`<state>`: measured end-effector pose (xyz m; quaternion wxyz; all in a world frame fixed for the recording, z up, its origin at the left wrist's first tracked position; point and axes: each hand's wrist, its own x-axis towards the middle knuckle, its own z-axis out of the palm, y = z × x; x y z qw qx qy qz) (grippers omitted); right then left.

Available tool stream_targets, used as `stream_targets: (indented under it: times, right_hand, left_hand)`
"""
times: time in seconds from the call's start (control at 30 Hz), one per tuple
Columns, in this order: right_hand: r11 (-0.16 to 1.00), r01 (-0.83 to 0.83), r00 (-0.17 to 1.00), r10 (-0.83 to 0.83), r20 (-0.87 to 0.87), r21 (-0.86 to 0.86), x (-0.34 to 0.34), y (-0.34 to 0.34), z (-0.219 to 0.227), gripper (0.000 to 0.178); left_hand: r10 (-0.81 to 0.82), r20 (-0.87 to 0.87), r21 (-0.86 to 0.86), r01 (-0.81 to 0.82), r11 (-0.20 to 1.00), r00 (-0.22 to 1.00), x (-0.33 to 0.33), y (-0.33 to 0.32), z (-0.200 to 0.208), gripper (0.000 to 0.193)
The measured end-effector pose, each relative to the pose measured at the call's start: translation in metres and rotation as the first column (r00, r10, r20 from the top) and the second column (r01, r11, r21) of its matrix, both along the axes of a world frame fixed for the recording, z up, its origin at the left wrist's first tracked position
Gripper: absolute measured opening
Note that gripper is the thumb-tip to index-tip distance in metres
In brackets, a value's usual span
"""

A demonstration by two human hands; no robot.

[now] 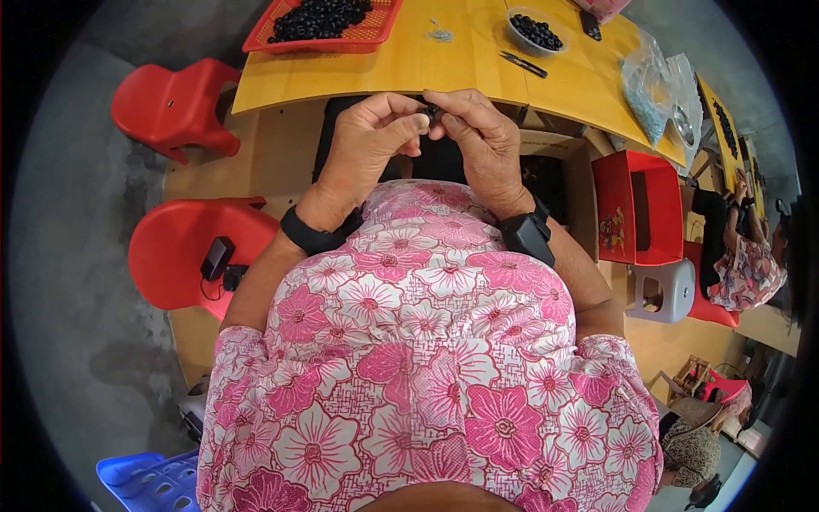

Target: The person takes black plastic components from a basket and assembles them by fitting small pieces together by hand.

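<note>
Just in front of the table's near edge, both my hands meet over a small black piece (431, 112), mostly covered by fingertips. My left hand (368, 143) pinches it between thumb and forefinger. From the other side, my right hand (488, 141) closes its thumb and forefinger on the same piece. Its exact shape is too small to make out. Black bands circle both wrists. Beyond my hands on the yellow table (409, 70) lie a little heap of pale, shiny bits (440, 36) and black-handled thread snips (523, 64).
A red basket (313, 43) of small black ring-like parts stands far left; a clear bowl (536, 32) holds similar parts. Plastic bags (646, 90) rest at the right. Red chairs (175, 107) stand left, a red bin (638, 207) and grey stool (670, 290) right. Other people sit further right.
</note>
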<state>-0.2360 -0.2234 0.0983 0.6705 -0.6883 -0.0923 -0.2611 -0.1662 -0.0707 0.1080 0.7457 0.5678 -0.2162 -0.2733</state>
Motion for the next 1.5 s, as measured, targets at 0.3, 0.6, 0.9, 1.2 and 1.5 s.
stream_targets:
  times: [0.3,0.6,0.9,1.2,1.5]
  right_hand:
    - [0.961,-0.063,0.984,0.105,-0.144,0.270,0.003,0.002,0.001,0.020]
    - [0.994,-0.043,0.994,0.052,-0.091,0.100,0.013,0.001,0.002,0.017]
    - [0.961,0.062,0.998,-0.055,0.033,-0.270,0.026,-0.008,0.010,0.017]
    - [0.969,-0.111,0.971,0.153,-0.184,0.221,0.040,-0.004,0.024,0.017]
    - [0.943,0.092,0.986,-0.043,0.159,-0.320,0.041,-0.006,0.027,0.027]
  left_hand:
    - [-0.012,0.066,-0.033,0.014,0.999,0.998,0.002,0.001,-0.005,0.013]
    - [0.020,0.082,-0.016,-0.018,1.000,0.996,0.006,0.005,-0.007,0.012]
    - [-0.006,0.133,0.026,0.002,1.000,0.991,0.019,0.004,0.001,0.013]
    - [-0.011,0.126,0.001,0.011,1.000,0.992,0.033,0.006,0.016,0.012]
    - [-0.042,-0.079,-0.082,0.036,0.996,0.996,0.031,0.004,0.016,0.017]
